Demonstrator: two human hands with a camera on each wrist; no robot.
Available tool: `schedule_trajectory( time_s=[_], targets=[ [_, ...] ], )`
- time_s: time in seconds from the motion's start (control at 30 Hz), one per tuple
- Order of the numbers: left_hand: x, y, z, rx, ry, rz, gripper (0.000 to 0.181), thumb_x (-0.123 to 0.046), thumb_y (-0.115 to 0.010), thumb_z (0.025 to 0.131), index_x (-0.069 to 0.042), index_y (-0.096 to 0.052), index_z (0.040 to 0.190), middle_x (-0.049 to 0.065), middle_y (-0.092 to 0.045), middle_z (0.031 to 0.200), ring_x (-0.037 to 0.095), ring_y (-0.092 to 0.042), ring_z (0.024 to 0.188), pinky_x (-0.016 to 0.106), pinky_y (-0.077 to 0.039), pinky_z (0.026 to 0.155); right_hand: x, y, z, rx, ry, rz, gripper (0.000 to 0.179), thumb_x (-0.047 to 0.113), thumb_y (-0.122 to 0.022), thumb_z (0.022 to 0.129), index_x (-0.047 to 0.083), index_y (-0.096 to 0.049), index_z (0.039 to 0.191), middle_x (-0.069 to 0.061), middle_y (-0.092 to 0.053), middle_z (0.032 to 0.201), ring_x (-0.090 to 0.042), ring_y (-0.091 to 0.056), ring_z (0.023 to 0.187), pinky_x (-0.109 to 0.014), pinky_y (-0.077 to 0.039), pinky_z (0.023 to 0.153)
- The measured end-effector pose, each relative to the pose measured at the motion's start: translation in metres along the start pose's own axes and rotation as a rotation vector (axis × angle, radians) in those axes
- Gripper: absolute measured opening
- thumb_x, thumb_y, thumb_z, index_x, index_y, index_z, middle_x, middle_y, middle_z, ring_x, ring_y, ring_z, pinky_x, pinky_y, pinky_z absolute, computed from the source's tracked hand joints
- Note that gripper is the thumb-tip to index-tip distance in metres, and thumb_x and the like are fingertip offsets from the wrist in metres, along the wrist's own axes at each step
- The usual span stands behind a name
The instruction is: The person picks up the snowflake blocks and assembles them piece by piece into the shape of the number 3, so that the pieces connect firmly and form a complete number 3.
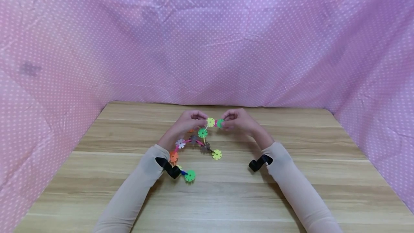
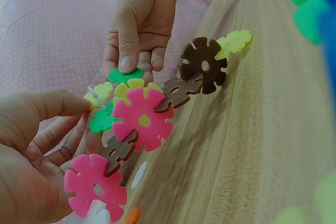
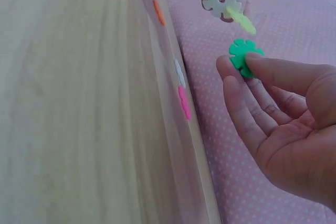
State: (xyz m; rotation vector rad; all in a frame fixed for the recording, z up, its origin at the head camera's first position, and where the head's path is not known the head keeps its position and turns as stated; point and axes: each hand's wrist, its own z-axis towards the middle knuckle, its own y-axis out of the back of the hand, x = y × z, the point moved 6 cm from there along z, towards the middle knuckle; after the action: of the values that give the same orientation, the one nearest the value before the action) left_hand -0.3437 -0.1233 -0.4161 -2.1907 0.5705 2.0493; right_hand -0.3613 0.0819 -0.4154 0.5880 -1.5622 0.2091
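Chain of colourful notched discs (image 1: 193,139) above the table (image 1: 223,197), a green disc (image 3: 242,55) just beside its far end.

The left hand (image 1: 194,119) pinches the chain between thumb and finger close to its far yellow disc (image 1: 211,122); the right hand (image 1: 238,119) pinches the green disc at thumb and fingertip, its other fingers loosely extended, a small gap between the discs. The chain trails near and left to another green disc (image 1: 190,175), with a branch ending in yellow (image 1: 217,154) on the right. Pink dotted cloth (image 1: 207,46) hangs beyond.
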Motion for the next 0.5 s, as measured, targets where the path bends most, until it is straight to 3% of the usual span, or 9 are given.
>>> schedule_trajectory(
  time_s=[0.23, 0.5],
  targets=[
    [-0.0017, 0.0, -0.0008, -0.011, 0.009, 0.0, 0.023, -0.01, -0.069, 0.095, -0.002, -0.069, 0.116, -0.002, -0.068, 0.091, 0.011, -0.064, 0.081, 0.025, -0.056, 0.071, 0.0037, 0.0, 0.0005, -0.06, 0.054, -0.022, 0.023, 0.002, -0.079, 0.085, -0.004, -0.068, 0.105, -0.008, -0.074, 0.091, -0.018, -0.069, 0.081, -0.031, -0.062, 0.079],
    [-0.0008, 0.0003, 0.0004, -0.013, 0.013, 0.002, 0.023, -0.01, -0.069, 0.095, -0.001, -0.069, 0.117, -0.002, -0.068, 0.09, 0.011, -0.064, 0.081, 0.025, -0.057, 0.071, 0.0081, 0.0017, 0.0022, -0.113, 0.135, -0.048, 0.02, -0.004, -0.079, 0.082, -0.007, -0.069, 0.1, -0.009, -0.073, 0.088, -0.017, -0.068, 0.079, -0.025, -0.06, 0.076]
  ],
)
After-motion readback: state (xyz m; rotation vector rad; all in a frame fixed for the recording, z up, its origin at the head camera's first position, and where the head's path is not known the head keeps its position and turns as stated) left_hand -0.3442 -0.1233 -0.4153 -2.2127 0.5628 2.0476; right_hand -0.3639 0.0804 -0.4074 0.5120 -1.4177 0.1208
